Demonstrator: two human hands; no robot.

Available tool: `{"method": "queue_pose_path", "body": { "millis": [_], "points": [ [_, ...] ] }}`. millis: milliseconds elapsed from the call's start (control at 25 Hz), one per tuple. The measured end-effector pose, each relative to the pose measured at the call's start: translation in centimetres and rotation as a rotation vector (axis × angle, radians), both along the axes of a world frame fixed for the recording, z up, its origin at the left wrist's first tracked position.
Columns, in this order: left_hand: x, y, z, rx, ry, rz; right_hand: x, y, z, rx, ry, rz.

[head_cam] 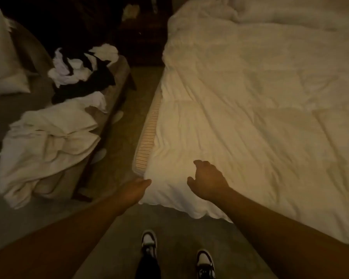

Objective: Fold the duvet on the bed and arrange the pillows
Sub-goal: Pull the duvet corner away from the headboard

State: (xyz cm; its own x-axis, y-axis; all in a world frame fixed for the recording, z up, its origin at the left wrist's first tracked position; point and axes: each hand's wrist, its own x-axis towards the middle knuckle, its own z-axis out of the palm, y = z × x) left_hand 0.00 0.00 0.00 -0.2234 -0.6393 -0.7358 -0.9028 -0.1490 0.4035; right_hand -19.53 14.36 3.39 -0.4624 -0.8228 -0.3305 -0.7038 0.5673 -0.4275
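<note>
The bed (147, 137) fills the right side of the view, its long axis running from the near corner away toward the top right. A white duvet (250, 101) lies spread flat over it, unfolded, its length along the bed's; its near corner points toward the person and hangs over the foot end. Along the bed's left edge a striped strip of mattress shows below the duvet. At the far end, top right, lies a bunched white mass, perhaps a pillow (286, 11), though I cannot tell for sure.

Left of the bed, across a strip of floor (129, 109), stands a sofa (28, 109) heaped with white linen (46, 146), a tangle of black and white clothes (83, 75), and a white cushion (0, 57) at the far left.

The left hand (136, 189) reaches to the duvet's corner, fingers straight and touching its edge. The right hand (207, 181) is just above or on the duvet near that corner, fingers loosely curled, gripping nothing.

Two black-and-white shoes (149, 241) stand on the floor below.
</note>
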Motion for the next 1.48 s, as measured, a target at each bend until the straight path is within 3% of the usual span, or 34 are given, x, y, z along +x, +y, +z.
{"method": "queue_pose_path", "body": {
  "millis": [160, 280, 480, 680, 1000, 1160, 1480],
  "points": [
    [-1.0, -4.0, -5.2, 0.139, 0.111, 0.163, 0.7, -2.2, -3.7, 0.115, -0.035, -0.132],
    [-1.9, -7.7, -10.3, 0.195, 0.129, 0.166, 1.5, -4.5, -8.4, 0.195, -0.085, -0.285],
    [-1.9, -12.8, -18.5, 0.119, 0.082, 0.143, 6.1, -8.5, -17.0, 0.299, -0.294, -0.424],
    [-1.5, -14.8, -24.2, 0.248, 0.124, 0.128, 11.3, -13.1, -22.6, 0.257, -0.379, -0.513],
    [3.2, -15.2, -20.3, 0.146, 0.195, -0.108, 21.1, -17.7, -21.4, 0.328, -0.128, -0.61],
    [8.3, -17.0, -17.2, 0.135, 0.238, -0.069, 26.1, -19.8, -18.9, 0.32, -0.181, -0.499],
    [16.3, -20.4, -12.0, 0.193, 0.347, -0.039, 35.7, -24.6, -14.5, 0.338, -0.23, -0.512]
  ]
}}
